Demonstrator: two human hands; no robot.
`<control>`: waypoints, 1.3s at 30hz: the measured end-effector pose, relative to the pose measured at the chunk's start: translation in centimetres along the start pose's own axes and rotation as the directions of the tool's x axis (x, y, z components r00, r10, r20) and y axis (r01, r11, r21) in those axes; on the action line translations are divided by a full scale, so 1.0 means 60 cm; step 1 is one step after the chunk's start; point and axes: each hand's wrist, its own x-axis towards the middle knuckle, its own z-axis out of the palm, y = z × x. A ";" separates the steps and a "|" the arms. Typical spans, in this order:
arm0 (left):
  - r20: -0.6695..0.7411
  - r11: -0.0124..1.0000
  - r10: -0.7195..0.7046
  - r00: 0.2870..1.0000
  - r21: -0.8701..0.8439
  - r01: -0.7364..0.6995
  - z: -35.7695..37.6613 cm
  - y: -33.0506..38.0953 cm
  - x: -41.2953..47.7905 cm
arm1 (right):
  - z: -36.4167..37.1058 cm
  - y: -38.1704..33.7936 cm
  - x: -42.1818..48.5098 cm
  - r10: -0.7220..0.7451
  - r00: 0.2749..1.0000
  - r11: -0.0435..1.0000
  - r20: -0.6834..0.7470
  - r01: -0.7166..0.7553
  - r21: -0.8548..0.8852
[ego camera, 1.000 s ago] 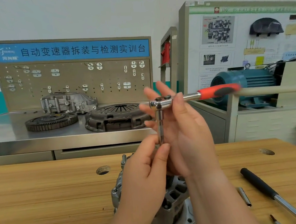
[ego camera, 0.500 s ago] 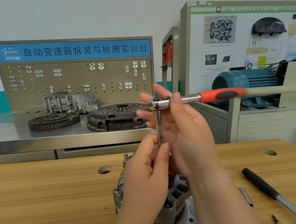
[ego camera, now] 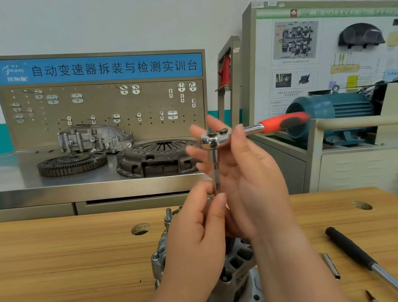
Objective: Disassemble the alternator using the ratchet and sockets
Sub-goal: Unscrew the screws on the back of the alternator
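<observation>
Centrally, one ratchet [ego camera: 212, 138]: right hand [ego camera: 254, 184] pinched its head, fingers spread; left hand [ego camera: 199, 240] pinched one extension [ego camera: 215, 168] at six o'clock.

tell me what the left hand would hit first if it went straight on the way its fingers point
The left hand points up along the extension bar it pinches, so it would likely meet the ratchet head first, held by the right hand.

red-handled ratchet [ego camera: 253, 130] held level, extension bar [ego camera: 215, 168] pointing down; grey alternator [ego camera: 236, 265] stands below, apparently on end
</observation>
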 end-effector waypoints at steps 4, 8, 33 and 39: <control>0.006 0.999 -0.030 1.000 0.010 0.030 0.002 -0.001 -0.001 | -0.008 -0.004 0.001 -0.135 0.990 0.982 0.032 0.138 -0.127; 0.031 1.000 -0.005 1.000 -0.025 0.006 0.001 -0.002 -0.003 | -0.006 -0.007 0.000 0.011 1.000 0.997 0.007 -0.011 0.076; 0.002 0.999 -0.030 1.000 -0.027 0.030 0.004 -0.005 -0.004 | 0.000 -0.004 -0.001 -0.159 0.985 0.981 0.068 0.166 -0.104; 0.046 0.999 0.029 0.999 0.020 -0.030 0.000 -0.002 -0.004 | 0.000 -0.005 -0.002 0.095 0.995 0.995 0.037 -0.094 -0.011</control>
